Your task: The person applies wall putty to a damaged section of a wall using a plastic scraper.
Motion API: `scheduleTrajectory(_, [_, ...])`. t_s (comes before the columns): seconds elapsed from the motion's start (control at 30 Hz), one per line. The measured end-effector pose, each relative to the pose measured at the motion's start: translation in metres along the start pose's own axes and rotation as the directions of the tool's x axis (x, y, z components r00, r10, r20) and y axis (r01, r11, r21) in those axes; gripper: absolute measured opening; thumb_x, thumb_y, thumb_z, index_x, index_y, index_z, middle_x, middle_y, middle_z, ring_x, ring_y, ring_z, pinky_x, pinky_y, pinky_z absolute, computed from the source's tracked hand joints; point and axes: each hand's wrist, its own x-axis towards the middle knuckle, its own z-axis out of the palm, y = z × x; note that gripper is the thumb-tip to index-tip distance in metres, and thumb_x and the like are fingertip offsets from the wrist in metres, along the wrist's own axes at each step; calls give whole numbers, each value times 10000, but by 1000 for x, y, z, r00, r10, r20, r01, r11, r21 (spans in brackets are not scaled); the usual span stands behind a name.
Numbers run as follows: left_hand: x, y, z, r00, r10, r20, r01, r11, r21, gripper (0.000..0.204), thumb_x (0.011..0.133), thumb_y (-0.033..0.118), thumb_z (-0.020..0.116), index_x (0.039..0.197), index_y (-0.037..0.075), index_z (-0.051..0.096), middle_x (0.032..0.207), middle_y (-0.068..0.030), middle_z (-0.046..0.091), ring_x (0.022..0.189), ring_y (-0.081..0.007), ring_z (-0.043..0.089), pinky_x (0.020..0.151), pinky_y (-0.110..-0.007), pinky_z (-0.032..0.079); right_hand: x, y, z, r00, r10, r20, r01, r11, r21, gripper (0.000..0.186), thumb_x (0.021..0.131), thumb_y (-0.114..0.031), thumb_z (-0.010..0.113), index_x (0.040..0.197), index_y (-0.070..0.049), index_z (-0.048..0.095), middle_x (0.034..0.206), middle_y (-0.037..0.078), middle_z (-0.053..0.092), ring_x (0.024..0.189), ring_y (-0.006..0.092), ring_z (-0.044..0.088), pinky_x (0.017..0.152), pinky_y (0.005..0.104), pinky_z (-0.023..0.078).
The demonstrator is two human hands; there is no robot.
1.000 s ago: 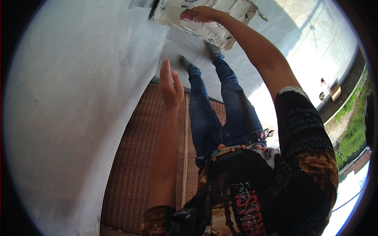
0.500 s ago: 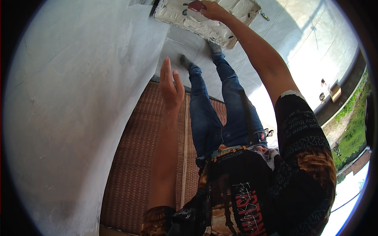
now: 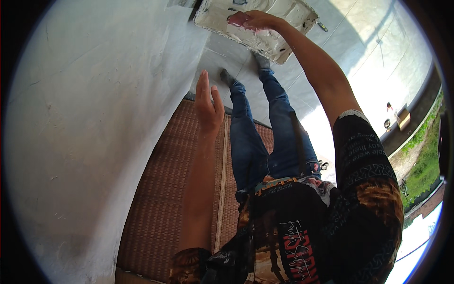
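Scraper [image 3: 238, 19]: dark red and flat, held in the right grip and reaching out past its fingertips to the left; it is over the tray, with pale paste smeared along its lower side. Whether its edge touches the paste beneath cannot be told.
Right grip [image 3: 260, 20]: clamped on the scraper, thumb and fingers closed about its near end, forearm coming in from the right.
Tray [image 3: 229, 36]: wide, shallow and off-white, lying under the right grip and stretching to both sides of it; its rim is crusted.
Paste [image 3: 267, 41]: off-white, spread in thick ridges across the tray, just below the right grip.
Left grip [image 3: 209, 110]: fingers straight and side by side, thumb standing apart from them; it is raised below and left of the right grip.
Wall [image 3: 94, 123]: grey and streaked, left of both grips.
Mat [image 3: 163, 199]: brown and woven, below the left grip.
Jeans [image 3: 253, 142]: blue, to the right of the left grip.
Floor [image 3: 226, 53]: grey tiles, between the left grip and the tray.
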Motion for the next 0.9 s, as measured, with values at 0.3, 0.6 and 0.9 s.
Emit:
scheduleTrajectory(0.3, [3, 31, -54, 996, 10, -84, -1, 994, 108, 455, 1034, 138, 402, 1415, -109, 430, 1424, -309, 482, 1329, -432, 484, 1117, -468, 398, -94, -110, 25, 995, -99, 31, 47, 693, 720, 291, 982, -283, 640, 1190, -83, 599, 949, -35, 621, 823, 63, 604, 733, 243, 542])
scheduleTrajectory(0.6, [13, 113, -117, 928, 107, -358, -33, 978, 204, 455, 1009, 105, 423, 1416, -98, 440, 1435, -288, 486, 1336, -414, 489, 1117, -450, 403, -185, -234, 32, 934, -325, -148, 303, 500, 811, 305, 978, -221, 645, 1229, -58, 585, 932, -9, 628, 773, 79, 595, 636, 264, 500])
scheduleTrajectory(0.9, [-2, 167, -195, 763, 296, -575, -120, 938, 324, 481, 985, 94, 438, 1431, -86, 434, 1449, -272, 482, 1354, -411, 472, 1134, -467, 381, -237, -353, 49, 806, -525, -274, 517, 399, 757, 290, 942, -107, 667, 1217, -35, 607, 994, 48, 692, 822, 126, 674, 715, 296, 589])
